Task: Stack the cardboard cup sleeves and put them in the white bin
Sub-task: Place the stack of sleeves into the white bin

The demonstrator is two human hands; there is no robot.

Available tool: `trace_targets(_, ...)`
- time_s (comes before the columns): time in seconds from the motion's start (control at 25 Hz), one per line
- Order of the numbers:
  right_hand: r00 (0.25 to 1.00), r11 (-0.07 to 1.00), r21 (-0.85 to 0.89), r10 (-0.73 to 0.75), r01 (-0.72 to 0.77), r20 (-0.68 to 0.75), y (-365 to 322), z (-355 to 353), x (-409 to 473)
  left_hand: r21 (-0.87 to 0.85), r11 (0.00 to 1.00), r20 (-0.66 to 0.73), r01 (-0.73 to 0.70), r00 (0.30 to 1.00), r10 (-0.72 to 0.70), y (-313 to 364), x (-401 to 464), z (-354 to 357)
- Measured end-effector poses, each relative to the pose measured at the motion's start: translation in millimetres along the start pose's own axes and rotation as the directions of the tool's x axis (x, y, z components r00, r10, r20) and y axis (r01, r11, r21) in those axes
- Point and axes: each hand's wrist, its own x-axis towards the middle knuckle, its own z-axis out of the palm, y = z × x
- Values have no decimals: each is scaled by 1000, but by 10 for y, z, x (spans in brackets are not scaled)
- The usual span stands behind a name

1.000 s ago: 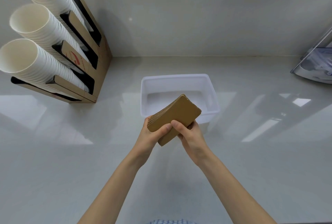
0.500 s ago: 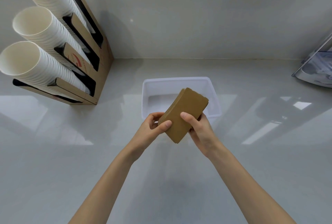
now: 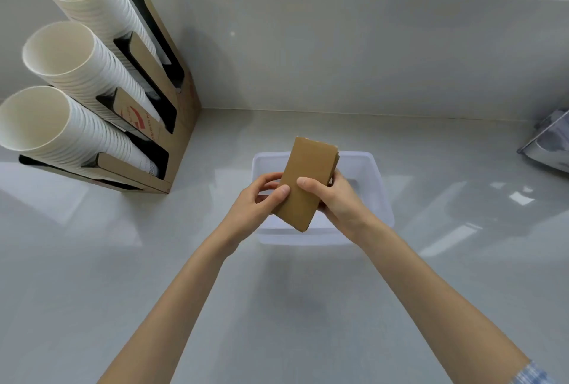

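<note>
A stack of brown cardboard cup sleeves [image 3: 308, 174] is held in the air above the white bin [image 3: 380, 189], which sits on the pale counter. My left hand [image 3: 255, 202] grips the stack's lower left edge, thumb on top. My right hand [image 3: 338, 202] grips its right side, thumb across the front face. The stack stands nearly on end, tilted slightly to the right. The hands and the stack hide much of the bin's inside; the part that shows holds nothing.
A cardboard cup dispenser [image 3: 172, 124] with three long stacks of white paper cups [image 3: 70, 75] leans at the back left. A grey object [image 3: 548, 146] lies at the right edge. A low wall runs behind the counter.
Both hands have carried the sleeve stack forward over the bin and turned it from a slant to nearly upright. The view has also moved closer to the counter.
</note>
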Motion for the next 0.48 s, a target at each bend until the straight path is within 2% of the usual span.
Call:
trace_targets(0.2,996,996,-5,94,-93,11,-60,100,297,17,999,-48,33,998,-33,-17,192,-169)
trace_targets(0.48,959,955,-88,279,-283,-54,116,117,615,6,992,-260,126,958,-120,-271,391,-446)
